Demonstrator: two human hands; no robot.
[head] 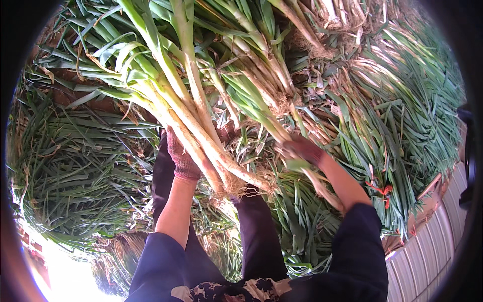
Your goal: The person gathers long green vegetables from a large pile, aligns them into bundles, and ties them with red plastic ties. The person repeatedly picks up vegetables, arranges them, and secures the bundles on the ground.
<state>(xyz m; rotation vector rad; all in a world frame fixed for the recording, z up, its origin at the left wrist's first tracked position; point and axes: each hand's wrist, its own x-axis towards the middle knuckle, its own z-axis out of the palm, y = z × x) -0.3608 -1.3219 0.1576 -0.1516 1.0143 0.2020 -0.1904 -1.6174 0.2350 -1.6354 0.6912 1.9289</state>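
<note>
My left hand (pixel 182 160), in a dark red knit glove, is closed around a bunch of thick green onions (pixel 194 130). Their white shanks slant down to the right and end in stringy roots above my knees, while the green tops spread to the upper left. My right hand (pixel 305 150), gloved in the same knit and slightly blurred, grips another green onion stalk (pixel 269 120). Its leaves reach up and to the left; a paler shank (pixel 320 187) shows below the hand, beside my forearm. The onions partly hide the fingers of my left hand.
A large heap of green onion leaves (pixel 90 166) lies on the left. More onions (pixel 264 75) with roots toward me lie ahead. Stacked bundles (pixel 392 113) fill the right, one with a red tie (pixel 385 190). A ribbed pale metal panel (pixel 426 245) borders the lower right.
</note>
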